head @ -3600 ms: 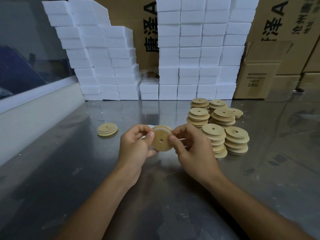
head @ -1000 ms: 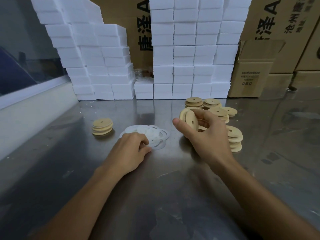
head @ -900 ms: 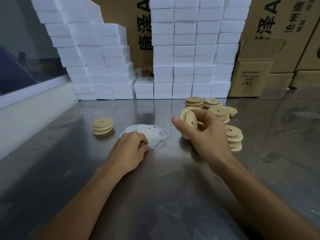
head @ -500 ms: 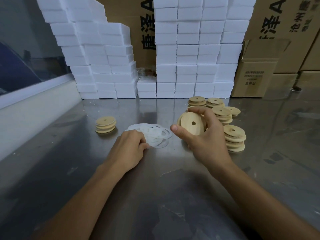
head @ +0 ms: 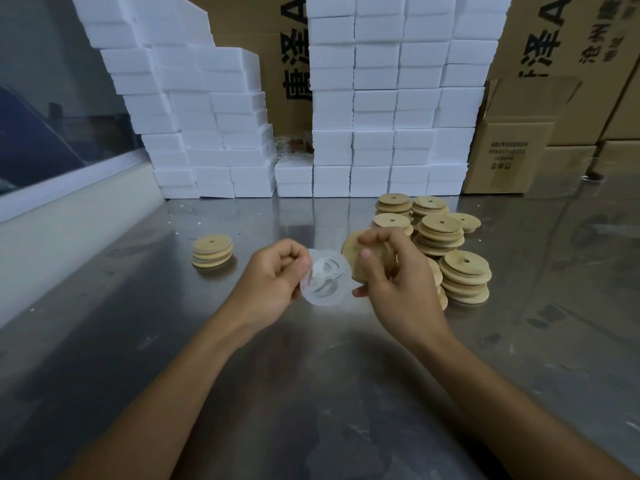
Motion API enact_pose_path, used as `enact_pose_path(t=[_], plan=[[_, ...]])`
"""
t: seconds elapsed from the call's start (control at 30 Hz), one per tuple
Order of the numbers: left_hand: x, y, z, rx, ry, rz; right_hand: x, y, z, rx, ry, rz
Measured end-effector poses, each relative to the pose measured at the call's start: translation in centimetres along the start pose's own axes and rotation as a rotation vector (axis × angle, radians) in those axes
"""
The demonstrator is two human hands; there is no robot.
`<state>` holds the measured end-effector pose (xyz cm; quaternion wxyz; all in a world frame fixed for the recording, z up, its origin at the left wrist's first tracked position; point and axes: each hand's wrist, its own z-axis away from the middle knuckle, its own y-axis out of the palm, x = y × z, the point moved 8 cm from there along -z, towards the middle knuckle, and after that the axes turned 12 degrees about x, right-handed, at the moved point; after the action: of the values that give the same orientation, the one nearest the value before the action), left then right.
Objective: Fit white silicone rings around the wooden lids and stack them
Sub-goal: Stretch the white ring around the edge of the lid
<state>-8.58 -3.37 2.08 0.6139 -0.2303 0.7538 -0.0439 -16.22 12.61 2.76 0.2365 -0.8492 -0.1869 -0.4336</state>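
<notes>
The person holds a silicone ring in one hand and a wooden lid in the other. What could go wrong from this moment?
1. The left hand pinches a white silicone ring that appears to overlap others, so two might go onto the lid together.
2. The right hand holds the wooden lid close beside the unfitted lid stacks; a bump could topple them.
3. The thin ring could seat unevenly or slip off while being stretched on.

Table: small lid stack at 10 o'clock; lid stacks at 1; foam blocks behind; rings possibly between.
</notes>
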Motion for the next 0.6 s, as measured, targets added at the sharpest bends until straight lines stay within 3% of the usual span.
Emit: enact_pose_path(t=[0.1,0.27,0.5,0.6], plan=[[-0.2,1.0,0.1,0.012,-0.001,0.118,-0.1,0.8,0.1,0.061,0.043,-0.031],[0.4,1.3,0.1,-0.067,-0.031,0.035,0.2,2.2,0.5,0.166,0.038,-0.061],[1.7,2.4,0.4,-0.093,-0.097,0.223,0.0,1.8,0.9,0.102,0.002,0.159],[1.9,2.6,0.4,-0.171,-0.115,0.196,-0.4,1.5,1.0,0.036,0.010,0.185]])
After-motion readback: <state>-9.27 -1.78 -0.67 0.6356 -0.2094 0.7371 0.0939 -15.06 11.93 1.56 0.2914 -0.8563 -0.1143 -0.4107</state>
